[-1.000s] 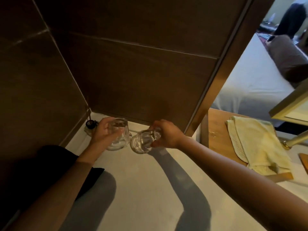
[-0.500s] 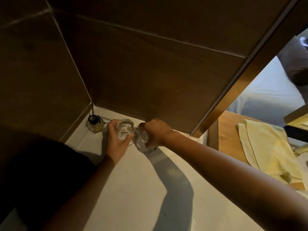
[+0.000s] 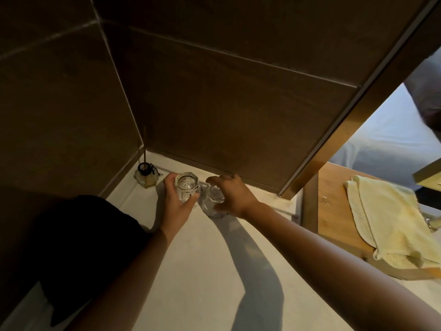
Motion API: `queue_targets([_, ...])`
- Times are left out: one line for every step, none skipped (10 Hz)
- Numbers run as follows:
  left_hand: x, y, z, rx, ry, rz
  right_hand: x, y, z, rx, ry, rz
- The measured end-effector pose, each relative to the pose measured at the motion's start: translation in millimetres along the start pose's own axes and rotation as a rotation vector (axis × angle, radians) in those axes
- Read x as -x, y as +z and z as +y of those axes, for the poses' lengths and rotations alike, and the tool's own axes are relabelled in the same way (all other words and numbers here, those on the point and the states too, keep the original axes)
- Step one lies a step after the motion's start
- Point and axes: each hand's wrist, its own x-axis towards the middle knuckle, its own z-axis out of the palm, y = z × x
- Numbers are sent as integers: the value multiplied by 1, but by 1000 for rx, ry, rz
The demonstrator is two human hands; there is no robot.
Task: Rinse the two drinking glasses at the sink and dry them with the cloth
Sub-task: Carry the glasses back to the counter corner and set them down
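— Your hands? Where are the glasses?
— Left hand (image 3: 177, 206) wraps the left glass (image 3: 186, 190); right hand (image 3: 235, 195) grips the right glass (image 3: 214, 201) from above (both upright, side by side) on the pale counter (image 3: 202, 283), cloth (image 3: 391, 223) well right.

Pale counter (image 3: 202, 283) lies open; diffuser bottle (image 3: 146, 175) blocks the back corner.

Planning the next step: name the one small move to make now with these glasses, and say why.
Probably lift both glasses off the counter together. The left hand wraps the left glass, the right hand grips the right glass from above, and both stand upright in the corner. No sink shows here; the cloth lies to the right.
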Motion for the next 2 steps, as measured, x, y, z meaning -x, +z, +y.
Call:
queue_targets([-3,3,-1,-88,-61,-7,11,14,4,-182,51,143])
queue_targets([28,6,-2,-167,-44,53,44,36,2,-456,123,292])
